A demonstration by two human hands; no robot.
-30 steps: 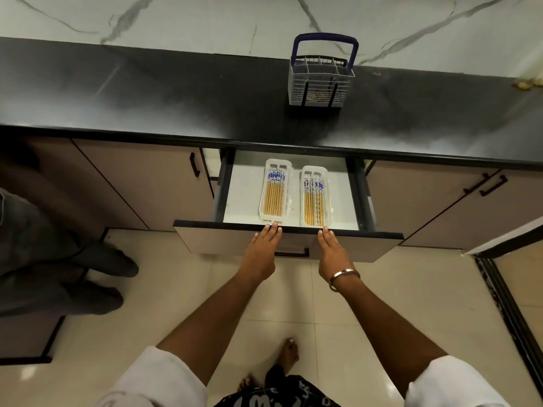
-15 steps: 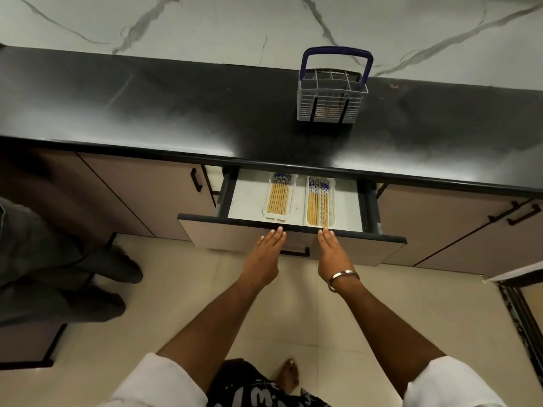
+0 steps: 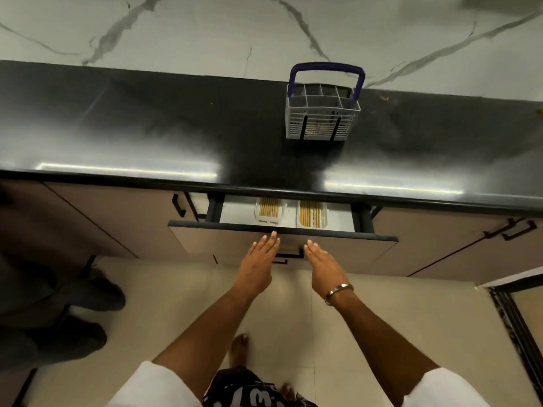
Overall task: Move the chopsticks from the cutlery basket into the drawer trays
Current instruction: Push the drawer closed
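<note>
The drawer (image 3: 205, 237) under the black counter stands only slightly open. Inside it, two white trays show their near ends, the left tray (image 3: 269, 209) and the right tray (image 3: 312, 214), each filled with several yellow chopsticks. My left hand (image 3: 258, 261) and my right hand (image 3: 321, 264) lie flat with fingers extended against the drawer front, either side of its black handle (image 3: 286, 257). Neither hand holds anything. The white cutlery basket (image 3: 321, 113) with a blue handle stands on the counter at the back; no chopsticks stick out of its top.
The black counter (image 3: 147, 136) runs the full width, with a marble wall behind it. Closed cabinet doors flank the drawer. Another person's legs and dark shoes (image 3: 73, 312) are on the tiled floor at the left. My bare feet (image 3: 239, 346) are below.
The drawer has slid inward under the counter, so most of both trays is now hidden. Both hands moved forward with the drawer front.
</note>
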